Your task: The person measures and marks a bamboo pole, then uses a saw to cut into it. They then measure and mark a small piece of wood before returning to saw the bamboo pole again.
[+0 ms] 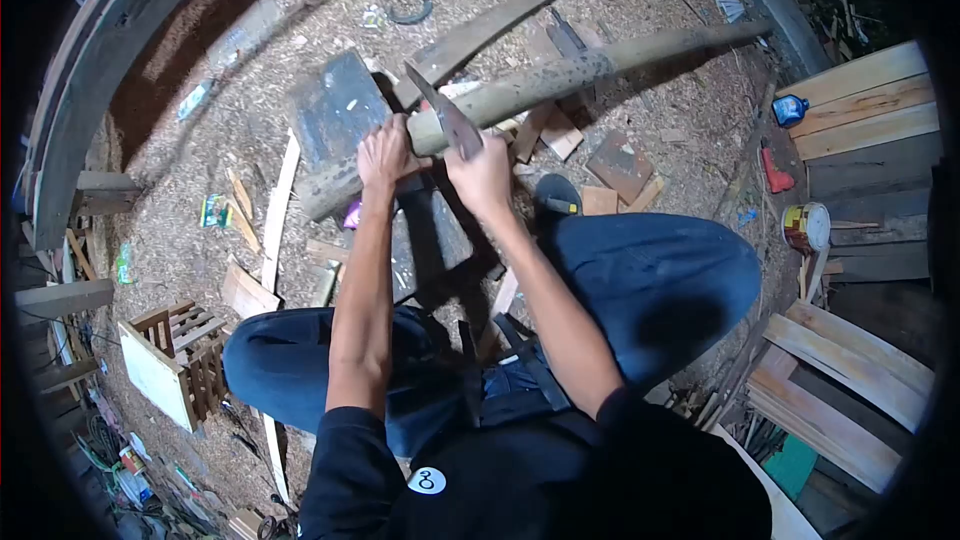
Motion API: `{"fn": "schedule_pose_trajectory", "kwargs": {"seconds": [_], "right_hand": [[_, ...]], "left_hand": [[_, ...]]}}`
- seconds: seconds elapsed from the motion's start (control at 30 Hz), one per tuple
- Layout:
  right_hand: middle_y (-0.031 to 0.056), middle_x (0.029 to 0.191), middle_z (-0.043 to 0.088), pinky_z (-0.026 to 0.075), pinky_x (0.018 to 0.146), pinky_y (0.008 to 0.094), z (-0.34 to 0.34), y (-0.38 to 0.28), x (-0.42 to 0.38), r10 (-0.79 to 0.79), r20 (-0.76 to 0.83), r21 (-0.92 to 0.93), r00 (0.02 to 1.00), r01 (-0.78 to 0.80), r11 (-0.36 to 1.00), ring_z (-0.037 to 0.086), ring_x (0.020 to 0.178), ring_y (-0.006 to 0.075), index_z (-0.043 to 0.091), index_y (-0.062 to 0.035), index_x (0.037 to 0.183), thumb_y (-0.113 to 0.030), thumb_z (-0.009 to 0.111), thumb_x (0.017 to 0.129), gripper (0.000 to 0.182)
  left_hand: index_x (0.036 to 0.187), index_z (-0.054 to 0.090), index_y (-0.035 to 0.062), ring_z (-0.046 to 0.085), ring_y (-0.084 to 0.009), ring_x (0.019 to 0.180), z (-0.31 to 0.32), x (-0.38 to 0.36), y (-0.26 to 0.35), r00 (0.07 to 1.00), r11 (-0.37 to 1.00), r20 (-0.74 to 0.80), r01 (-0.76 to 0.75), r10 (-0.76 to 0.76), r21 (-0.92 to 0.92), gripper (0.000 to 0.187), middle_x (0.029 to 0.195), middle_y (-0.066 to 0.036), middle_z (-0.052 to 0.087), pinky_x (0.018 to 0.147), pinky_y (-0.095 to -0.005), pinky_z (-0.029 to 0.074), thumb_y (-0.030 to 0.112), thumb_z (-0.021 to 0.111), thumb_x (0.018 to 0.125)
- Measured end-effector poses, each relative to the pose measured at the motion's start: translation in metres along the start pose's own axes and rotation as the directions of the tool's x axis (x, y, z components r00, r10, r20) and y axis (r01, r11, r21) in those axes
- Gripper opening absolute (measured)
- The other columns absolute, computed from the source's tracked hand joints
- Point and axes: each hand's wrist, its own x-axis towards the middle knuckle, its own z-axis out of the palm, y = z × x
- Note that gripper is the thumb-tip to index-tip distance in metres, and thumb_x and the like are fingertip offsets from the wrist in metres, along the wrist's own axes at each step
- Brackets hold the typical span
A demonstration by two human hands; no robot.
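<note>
A long, thick round pole [540,83] with dark blotches slants across the work area from lower left to upper right. My left hand [383,152] grips it from above near its lower left end, fingers over the top and thumb out to the side. In my right hand [478,175] is a handsaw [445,118], its handle mostly covered by my fingers. The saw's tapering blade lies across the pole just right of my left hand, tip pointing away to the upper left. Beneath the pole's left part lies a grey block [345,105].
Wood chips cover the ground. A long plank [500,25] lies beyond the pole, and wood offcuts [620,165] lie nearby. A slatted wooden stool [165,360] stands on its side at left. Stacked boards [860,105], a blue bottle [789,111] and a paint can [806,228] are at right.
</note>
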Motion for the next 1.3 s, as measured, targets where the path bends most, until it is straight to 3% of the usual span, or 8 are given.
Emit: {"fn": "schedule_pose_trajectory", "kwargs": {"seconds": [0.1, 0.23, 0.27, 0.5, 0.67, 1.1, 1.23, 1.3], "right_hand": [[0.0194, 0.06, 0.055, 0.044, 0.054, 0.0387, -0.005, -0.007, 0.004, 0.037, 0.041, -0.105, 0.998, -0.033, 0.994, 0.059, 0.053, 0.029, 0.059, 0.0046, 0.079, -0.007, 0.06, 0.075, 0.012], [0.0143, 0.055, 0.054, 0.044, 0.051, 0.0362, -0.039, -0.013, -0.061, 0.035, -0.03, 0.137, 0.999, -0.031, 0.99, 0.058, 0.05, 0.0198, 0.063, 0.0032, 0.086, -0.006, 0.057, 0.077, 0.014], [0.0139, 0.057, 0.054, 0.045, 0.051, 0.0362, -0.04, -0.003, -0.062, 0.019, -0.013, 0.036, 1.0, -0.019, 0.999, 0.058, 0.051, 0.0183, 0.063, 0.0028, 0.089, -0.006, 0.057, 0.077, 0.016], [0.024, 0.067, 0.059, 0.047, 0.057, 0.0436, -0.007, 0.012, 0.001, 0.064, -0.006, 0.014, 0.998, -0.064, 0.998, 0.062, 0.062, 0.0384, 0.057, 0.0034, 0.076, -0.014, 0.064, 0.075, 0.019], [0.0207, 0.063, 0.057, 0.046, 0.056, 0.0431, -0.004, -0.004, -0.013, -0.166, -0.061, 0.077, 0.984, 0.17, 0.982, 0.062, 0.06, 0.0356, 0.059, 0.0005, 0.079, -0.015, 0.063, 0.082, 0.017], [0.015, 0.064, 0.058, 0.046, 0.059, 0.0368, 0.021, 0.004, -0.041, -0.05, -0.049, 0.147, 0.998, 0.057, 0.988, 0.059, 0.059, 0.0231, 0.059, 0.0016, 0.084, -0.021, 0.062, 0.089, 0.024], [0.0118, 0.061, 0.053, 0.043, 0.056, 0.036, 0.03, 0.006, -0.048, -0.012, -0.025, 0.172, 1.0, 0.016, 0.985, 0.051, 0.055, 0.0194, 0.058, 0.0013, 0.082, -0.023, 0.061, 0.091, 0.026], [0.0109, 0.06, 0.05, 0.042, 0.055, 0.0356, 0.035, 0.005, -0.048, -0.02, -0.019, 0.195, 1.0, 0.023, 0.981, 0.047, 0.054, 0.0183, 0.058, 0.0011, 0.082, -0.024, 0.061, 0.092, 0.027]], "left_hand": [[0.103, 0.056, 0.0062, 0.067, -0.033, 0.09, -0.012, 0.007, 0.001, 0.998, 1.0, 0.069, 0.009, -0.008, -0.012, 0.075, 0.1, -0.013, 0.067, 0.075, -0.043, 0.055, 0.046, 0.088, 0.048], [0.105, 0.054, 0.0059, 0.068, -0.0329, 0.089, -0.012, 0.01, 0.004, 0.995, 1.0, 0.096, 0.02, -0.02, 0.009, 0.078, 0.099, -0.013, 0.066, 0.074, -0.0429, 0.056, 0.045, 0.089, 0.047], [0.107, 0.054, 0.006, 0.068, -0.0331, 0.089, -0.011, 0.011, 0.005, 0.997, 0.999, 0.077, 0.032, -0.031, -0.008, 0.079, 0.099, -0.013, 0.066, 0.073, -0.0432, 0.056, 0.045, 0.089, 0.047], [0.109, 0.056, 0.0111, 0.069, -0.0348, 0.082, 0.003, 0.018, -0.019, 0.999, 0.999, 0.026, -0.047, 0.048, -0.025, 0.073, 0.091, -0.013, 0.07, 0.064, -0.0465, 0.054, 0.049, 0.083, 0.053], [0.109, 0.057, 0.0119, 0.069, -0.0347, 0.078, -0.005, 0.027, -0.042, 0.997, 0.997, -0.032, -0.077, 0.077, -0.003, 0.075, 0.085, -0.013, 0.07, 0.064, -0.0458, 0.054, 0.051, 0.083, 0.051], [0.115, 0.056, 0.0113, 0.067, -0.0341, 0.089, -0.028, 0.025, -0.077, 0.993, 0.998, 0.1, -0.056, 0.058, -0.021, 0.082, 0.103, -0.014, 0.068, 0.072, -0.0453, 0.055, 0.054, 0.084, 0.051], [0.125, 0.05, 0.0128, 0.063, -0.0335, 0.1, -0.027, 0.014, -0.075, 0.991, 0.989, 0.025, -0.133, 0.135, -0.07, 0.083, 0.112, -0.014, 0.061, 0.081, -0.0434, 0.052, 0.049, 0.083, 0.057], [0.123, 0.051, 0.0137, 0.062, -0.0319, 0.099, -0.024, 0.005, -0.068, 0.944, 0.968, -0.22, -0.231, 0.248, 0.1, 0.081, 0.112, -0.011, 0.06, 0.083, -0.0423, 0.05, 0.047, 0.083, 0.056]]}}
